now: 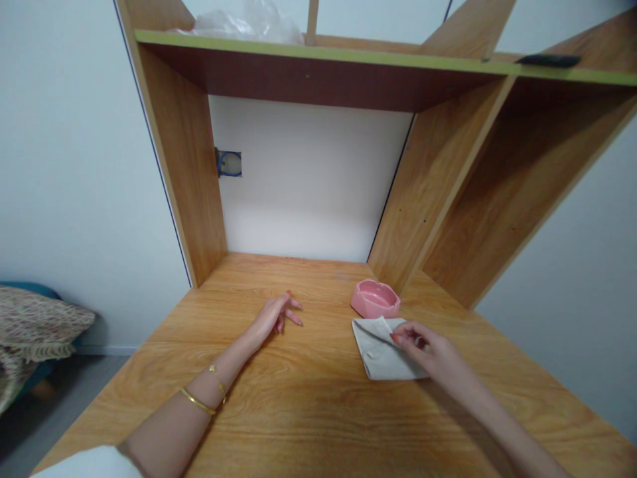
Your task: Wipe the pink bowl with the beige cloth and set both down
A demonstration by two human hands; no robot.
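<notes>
My left hand [275, 315] lies flat on the wooden desk [298, 398], fingers stretched out and holding nothing. My right hand [426, 350] rests on a folded grey cloth [381, 352], its fingers pinching the cloth's upper edge. A small pink dish [375, 299] sits just beyond the cloth, close to the upright wooden divider. Gold bracelets circle my left wrist.
A wooden shelf unit [428, 179] rises at the back of the desk, with a top shelf holding clear plastic [249, 23] and a dark flat object [547, 60]. A wall cut-out [229, 163] shows at the back left. A patterned cushion [34, 325] lies at far left.
</notes>
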